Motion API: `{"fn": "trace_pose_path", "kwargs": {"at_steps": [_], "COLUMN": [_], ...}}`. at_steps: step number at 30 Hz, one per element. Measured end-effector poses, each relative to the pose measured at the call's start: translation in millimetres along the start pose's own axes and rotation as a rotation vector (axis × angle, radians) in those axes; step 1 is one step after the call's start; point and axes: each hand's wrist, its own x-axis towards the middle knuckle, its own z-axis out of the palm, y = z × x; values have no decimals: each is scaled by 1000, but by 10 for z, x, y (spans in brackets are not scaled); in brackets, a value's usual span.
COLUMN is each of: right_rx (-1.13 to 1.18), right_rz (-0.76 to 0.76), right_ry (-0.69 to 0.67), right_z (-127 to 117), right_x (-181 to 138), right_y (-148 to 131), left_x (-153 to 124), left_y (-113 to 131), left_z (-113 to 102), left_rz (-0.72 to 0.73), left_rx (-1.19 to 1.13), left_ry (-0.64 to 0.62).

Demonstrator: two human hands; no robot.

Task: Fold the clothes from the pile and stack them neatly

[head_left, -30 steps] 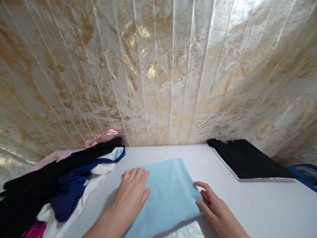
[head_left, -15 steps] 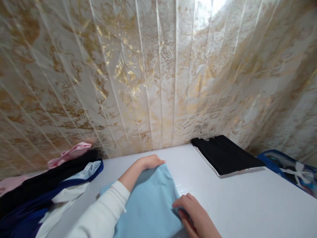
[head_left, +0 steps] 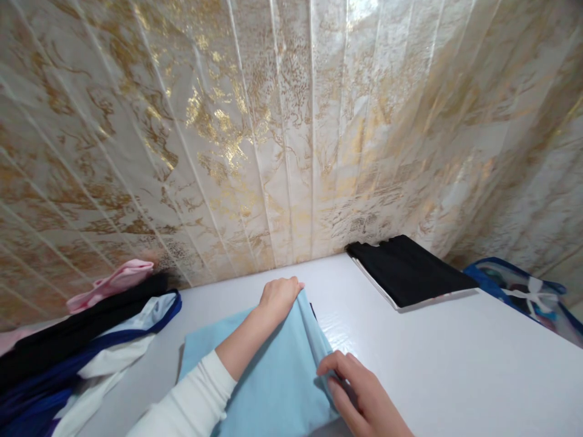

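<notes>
A folded light blue cloth (head_left: 273,382) lies on the white table (head_left: 455,370) right in front of me. My left hand (head_left: 279,296), in a white sleeve, grips the cloth's far right corner and lifts it slightly off the table. My right hand (head_left: 359,394) pinches the cloth's right edge nearer to me, fingers closed on the fabric.
A heap of unfolded clothes (head_left: 86,346) in black, navy, white and pink lies at the left. A stack of folded garments with a black one on top (head_left: 410,273) sits at the back right. A blue bag (head_left: 523,291) shows past the table's right edge. A gold-patterned wall covering (head_left: 291,121) stands behind.
My left hand moved from lying flat on the cloth to its far corner and closed on it, raising it. My right hand closed on the right edge. The view shifted right.
</notes>
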Motion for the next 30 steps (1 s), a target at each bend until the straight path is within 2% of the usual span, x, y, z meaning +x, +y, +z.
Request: {"fn": "trace_pose_path", "kwargs": {"at_steps": [4,8,11,13,16,21,26,30], "right_rx": [-104,-158,-135,-102,-45,-11,-61,-27], "right_rz": [92,50,39,64,164,296,349,347], "right_ry": [-23,-61,-20,37,95,115,32,41], "right_z": [-12,-17,17,36,-1,-194,-217,-190], "right_x": [7,22,6,-14,-16,117,279,344], "right_y": [4,-20,-18,3,50,104,51,-23], "left_x": [-53,18,128,161,118,17,6,-43], "left_y": [62,-12,-57,-51,-6,32,56,94], "left_z": [90,55,-1,-7,40,105,51,44], "left_rz": [8,44,81,108,123,106,116,120], "left_rx": [11,-50,-116,-156,-198,-239,-253,-242], "left_ry": [20,-43,-125,-138,-99,-18,28,97]}}
